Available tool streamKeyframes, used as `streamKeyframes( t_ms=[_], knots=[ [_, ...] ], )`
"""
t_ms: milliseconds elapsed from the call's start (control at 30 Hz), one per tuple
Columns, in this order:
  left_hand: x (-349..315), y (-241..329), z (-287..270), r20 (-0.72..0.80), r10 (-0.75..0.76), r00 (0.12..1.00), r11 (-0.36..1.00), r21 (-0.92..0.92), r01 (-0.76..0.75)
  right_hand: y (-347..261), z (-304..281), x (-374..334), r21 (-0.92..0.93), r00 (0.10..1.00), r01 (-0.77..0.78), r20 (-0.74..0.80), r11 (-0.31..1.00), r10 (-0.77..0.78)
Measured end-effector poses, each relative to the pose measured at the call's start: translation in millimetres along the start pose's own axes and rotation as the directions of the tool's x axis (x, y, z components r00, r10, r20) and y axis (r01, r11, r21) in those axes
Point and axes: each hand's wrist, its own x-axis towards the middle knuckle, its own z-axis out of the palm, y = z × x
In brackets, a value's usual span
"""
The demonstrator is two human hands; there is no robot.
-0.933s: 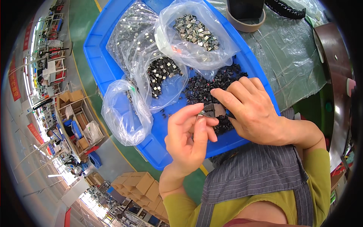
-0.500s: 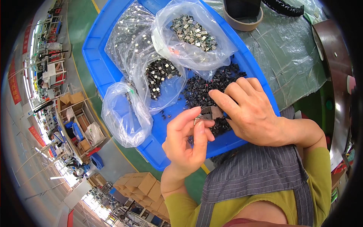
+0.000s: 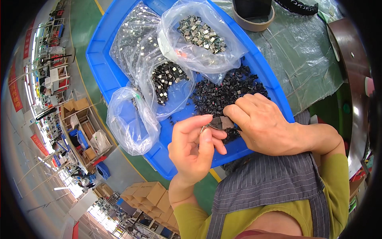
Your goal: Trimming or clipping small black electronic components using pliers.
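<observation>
A worker's left hand [image 3: 194, 145] pinches a small metal piece [image 3: 203, 128] between thumb and forefinger, while the right hand [image 3: 260, 123], near it, curls around a dark plier-like tool [image 3: 217, 123] pointed toward the left fingertips; whether tool and piece touch cannot be told. Just ahead of the right hand, a heap of black parts [image 3: 223, 93] spreads over a blue tray [image 3: 99, 73]. An open clear bag [image 3: 133, 139] lies to the left hand's left; farther ahead of that hand, more bags contain black-and-silver pieces [image 3: 169, 75] and silvery pieces [image 3: 201, 34]. Well beyond the right hand, a beige ring [image 3: 254, 26] rests on plastic sheeting [image 3: 302, 59].
</observation>
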Motion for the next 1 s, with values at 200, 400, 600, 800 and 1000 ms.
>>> streamKeyframes(
  t_ms=[200, 400, 600, 800, 1000],
  knots=[
    [1.6, 2.7, 1.1, -0.028, -0.06, 0.998, 0.995, -0.084, 0.057, 3.2, -0.2, 2.4, 0.127, 0.997, -0.037, 0.077, 0.991, 0.027],
    [2.2, 0.1, 1.0, -0.006, -0.034, 0.999, 0.995, -0.094, 0.033, 2.9, -1.0, 1.7, 0.014, 0.999, -0.021, 0.037, 1.0, 0.021],
    [0.0, -1.5, 3.0, -0.016, -0.015, 1.0, 1.0, 0.018, 0.015, 4.1, -0.9, 3.5, -0.075, 1.0, 0.008, -0.019, 0.997, -0.009],
    [-0.2, -4.2, -3.6, 0.064, 0.005, 0.998, 1.0, 0.006, -0.005, 4.5, -1.8, 3.0, -0.084, 1.0, 0.009, -0.011, 0.996, -0.01],
    [-0.2, -4.7, 0.3, 0.047, 0.022, 0.999, 0.999, 0.04, -0.024, 2.0, 0.7, 2.3, -0.12, 0.997, 0.016, -0.068, 0.993, -0.024]
  ],
)
